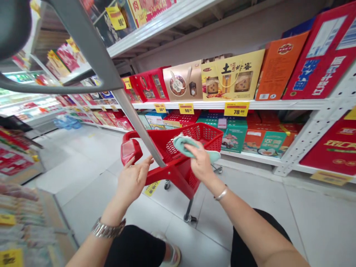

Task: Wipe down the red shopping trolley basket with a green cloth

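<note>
A small red shopping cart with a perforated basket stands before me, tilted in my view. Folded in my right hand is a light green cloth, held over the cart's near rim and side. My left hand is at the cart's left end, fingers stretched out and spread beside the red corner piece. Whether those fingertips touch the cart, I cannot tell. A metal pole rises from the cart's side past my left hand to a grey handle frame at upper left.
Behind the cart runs a white shelf with gift boxes, including a yellow honey box, and yellow price tags. At lower left stands a blurred display of packaged goods. Grey tiled floor lies below; my knees are close to the cart.
</note>
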`<act>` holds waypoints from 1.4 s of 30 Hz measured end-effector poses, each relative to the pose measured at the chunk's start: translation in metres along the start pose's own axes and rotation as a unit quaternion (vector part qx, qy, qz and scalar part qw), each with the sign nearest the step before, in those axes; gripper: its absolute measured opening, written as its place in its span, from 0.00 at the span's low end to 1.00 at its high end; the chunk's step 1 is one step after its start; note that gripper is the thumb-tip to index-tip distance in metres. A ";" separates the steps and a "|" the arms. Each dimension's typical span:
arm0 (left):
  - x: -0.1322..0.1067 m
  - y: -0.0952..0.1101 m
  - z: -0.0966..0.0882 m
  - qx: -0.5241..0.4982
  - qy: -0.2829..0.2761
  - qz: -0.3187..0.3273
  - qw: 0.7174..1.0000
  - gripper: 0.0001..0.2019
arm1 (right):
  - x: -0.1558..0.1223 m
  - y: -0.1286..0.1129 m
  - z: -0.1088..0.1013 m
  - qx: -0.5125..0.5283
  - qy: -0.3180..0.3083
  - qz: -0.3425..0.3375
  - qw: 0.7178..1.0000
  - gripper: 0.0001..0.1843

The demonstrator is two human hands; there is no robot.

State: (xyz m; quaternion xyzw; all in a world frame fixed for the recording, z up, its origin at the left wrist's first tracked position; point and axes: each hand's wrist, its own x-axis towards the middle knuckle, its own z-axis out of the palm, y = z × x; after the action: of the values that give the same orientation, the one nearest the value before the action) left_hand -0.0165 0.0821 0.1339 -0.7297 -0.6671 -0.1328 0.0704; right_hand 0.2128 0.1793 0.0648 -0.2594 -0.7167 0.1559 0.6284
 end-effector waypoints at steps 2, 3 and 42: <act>0.001 -0.006 0.000 0.010 0.009 0.017 1.000 0.29 | -0.013 -0.010 0.027 -0.009 -0.105 -0.052 0.993 0.32; 0.002 -0.009 0.000 0.014 0.011 0.024 1.000 0.28 | -0.020 -0.013 0.037 -0.027 -0.143 -0.064 0.987 0.33; -0.029 -0.011 0.000 -0.142 0.106 0.013 0.984 0.26 | -0.059 -0.042 -0.025 -0.034 -0.230 0.054 0.971 0.07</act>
State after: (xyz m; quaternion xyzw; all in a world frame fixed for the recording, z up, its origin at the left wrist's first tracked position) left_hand -0.0301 0.0558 0.1253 -0.7229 -0.6204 -0.3017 0.0378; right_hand 0.2346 0.1089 0.0431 -0.2758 -0.8317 0.2204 0.4285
